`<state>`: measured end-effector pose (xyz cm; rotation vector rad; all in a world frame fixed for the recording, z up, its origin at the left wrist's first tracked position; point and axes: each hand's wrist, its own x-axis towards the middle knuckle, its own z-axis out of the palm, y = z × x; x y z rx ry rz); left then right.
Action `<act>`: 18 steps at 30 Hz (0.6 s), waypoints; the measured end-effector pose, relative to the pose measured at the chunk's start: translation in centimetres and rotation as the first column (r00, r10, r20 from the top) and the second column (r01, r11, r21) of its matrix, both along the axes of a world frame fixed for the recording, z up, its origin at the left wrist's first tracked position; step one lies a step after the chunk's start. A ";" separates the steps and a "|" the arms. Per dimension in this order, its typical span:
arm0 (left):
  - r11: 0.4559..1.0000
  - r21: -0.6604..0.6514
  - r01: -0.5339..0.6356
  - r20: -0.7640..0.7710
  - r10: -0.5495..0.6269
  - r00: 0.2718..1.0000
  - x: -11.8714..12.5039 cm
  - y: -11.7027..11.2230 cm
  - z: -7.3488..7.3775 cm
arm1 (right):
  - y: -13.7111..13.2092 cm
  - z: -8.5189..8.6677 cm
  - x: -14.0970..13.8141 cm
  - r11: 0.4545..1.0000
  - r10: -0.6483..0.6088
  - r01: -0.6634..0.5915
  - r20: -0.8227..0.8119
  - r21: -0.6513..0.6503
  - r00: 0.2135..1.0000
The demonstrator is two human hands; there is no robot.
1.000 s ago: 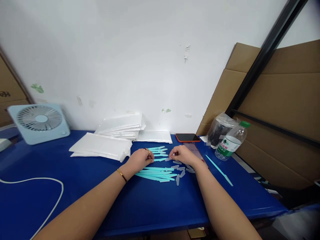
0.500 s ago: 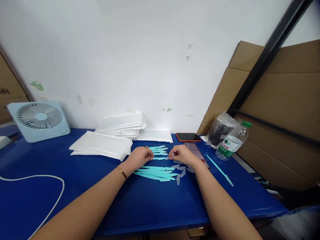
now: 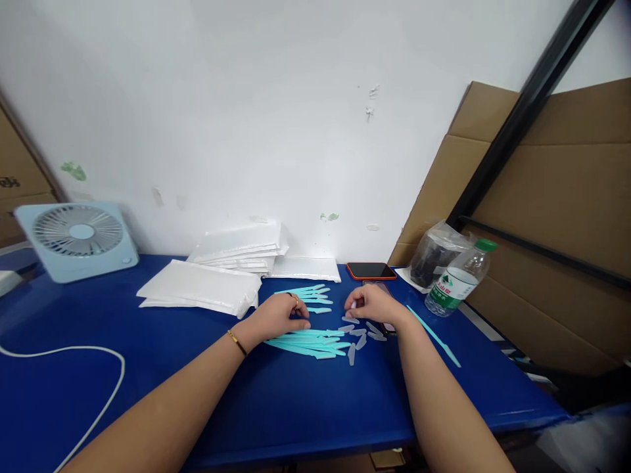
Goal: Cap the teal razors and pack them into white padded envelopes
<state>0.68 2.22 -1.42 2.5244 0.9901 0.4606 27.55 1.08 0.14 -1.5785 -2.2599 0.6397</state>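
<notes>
Both bare forearms (image 3: 182,394) reach forward, converging.
Left hand (image 3: 279,316) has its thumb parted from bent fingers; right hand (image 3: 375,306) curls its fingers inward.

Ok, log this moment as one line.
left hand: near turquoise sticks | right hand: near translucent pieces | lone turquoise stick: beside bottle

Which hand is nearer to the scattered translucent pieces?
Right. The right hand is at the far edge of the translucent pieces; the left hand is off to their left, beside the turquoise sticks.
</notes>
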 end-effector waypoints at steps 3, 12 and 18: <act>0.999 -0.042 0.028 -0.054 -0.030 0.998 0.0 -0.2 0.1 | 0.0 -0.3 0.9 0.994 0.014 -0.008 0.049 -0.111 0.999; 0.991 0.083 -0.104 -0.056 0.108 0.993 -0.1 0.5 -0.8 | 0.4 -1.1 -0.2 0.997 0.010 -0.011 -0.018 -0.071 1.000; 0.991 0.037 -0.131 -0.044 0.132 0.990 -0.1 0.6 -0.7 | 0.3 -1.0 -0.8 0.998 0.054 -0.053 -0.023 0.032 0.998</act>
